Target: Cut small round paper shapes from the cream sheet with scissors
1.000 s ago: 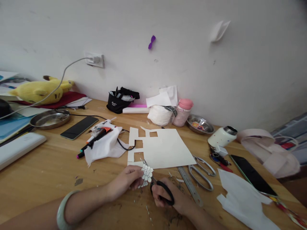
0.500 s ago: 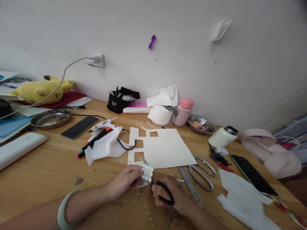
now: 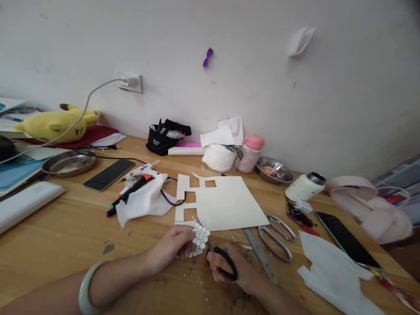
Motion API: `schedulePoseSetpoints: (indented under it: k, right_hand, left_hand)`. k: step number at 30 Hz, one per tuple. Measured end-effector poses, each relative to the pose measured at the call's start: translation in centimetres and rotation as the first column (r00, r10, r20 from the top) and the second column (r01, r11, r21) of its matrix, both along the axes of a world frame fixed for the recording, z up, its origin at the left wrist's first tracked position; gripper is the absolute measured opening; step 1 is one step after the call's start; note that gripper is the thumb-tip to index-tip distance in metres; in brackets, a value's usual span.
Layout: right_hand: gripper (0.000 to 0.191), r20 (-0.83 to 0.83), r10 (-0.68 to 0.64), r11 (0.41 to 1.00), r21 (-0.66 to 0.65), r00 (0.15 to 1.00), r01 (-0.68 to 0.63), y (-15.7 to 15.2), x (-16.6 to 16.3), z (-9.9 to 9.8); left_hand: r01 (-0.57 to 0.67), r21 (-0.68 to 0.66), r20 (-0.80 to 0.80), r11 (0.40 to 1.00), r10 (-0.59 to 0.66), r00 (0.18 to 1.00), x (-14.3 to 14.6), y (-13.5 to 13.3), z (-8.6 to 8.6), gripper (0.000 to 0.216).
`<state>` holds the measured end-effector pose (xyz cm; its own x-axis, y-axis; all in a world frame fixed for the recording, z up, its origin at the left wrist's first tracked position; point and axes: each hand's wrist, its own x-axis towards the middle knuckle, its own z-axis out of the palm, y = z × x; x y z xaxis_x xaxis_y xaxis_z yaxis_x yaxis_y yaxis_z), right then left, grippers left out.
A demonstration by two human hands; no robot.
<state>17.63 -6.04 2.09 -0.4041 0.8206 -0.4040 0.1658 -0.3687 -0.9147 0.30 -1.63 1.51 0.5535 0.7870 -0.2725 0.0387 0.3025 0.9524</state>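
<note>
My left hand (image 3: 172, 247) pinches a small white paper piece (image 3: 199, 239) cut into a cluster of rounded petals, just above the wooden table (image 3: 65, 227). My right hand (image 3: 234, 267) has its fingers through the black handles of a pair of scissors (image 3: 220, 259), whose blades reach up behind the paper piece. A pale green bangle (image 3: 85, 288) circles my left wrist. Just beyond both hands lies a cream paper sheet (image 3: 226, 203) with square notches cut from its left side.
A metal ruler (image 3: 259, 253) and silver scissors (image 3: 277, 236) lie right of my hands, then white paper (image 3: 331, 275) and a phone (image 3: 346, 240). At left are a glue gun and markers on cloth (image 3: 141, 192), a second phone (image 3: 108, 173), a steel dish (image 3: 67, 162).
Almost nothing has moved; the paper piece and the scissors have shifted very slightly between my hands.
</note>
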Motion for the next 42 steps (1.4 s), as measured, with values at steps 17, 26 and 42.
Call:
schedulePoseSetpoints:
  k: [17, 26, 42]
  right_hand:
    - [0.041, 0.043, -0.018, 0.998, -0.055, 0.999, 0.02, 0.1, -0.1, 0.1]
    - [0.052, 0.059, 0.013, 0.999, -0.034, 0.998, -0.011, 0.1, -0.1, 0.7]
    - [0.053, 0.049, 0.04, 0.999, 0.012, 0.998, -0.041, -0.1, 0.3, -0.2]
  left_hand:
    - [-0.186, 0.055, -0.032, 0.981, 0.187, 0.982, 0.1, 0.4, 0.0, 0.037]
    - [-0.12, 0.143, -0.088, 0.982, 0.133, 0.987, 0.1, 0.3, -0.2, 0.04]
    - [-0.102, 0.118, -0.101, 0.988, 0.114, 0.988, 0.1, 0.2, -0.4, 0.04]
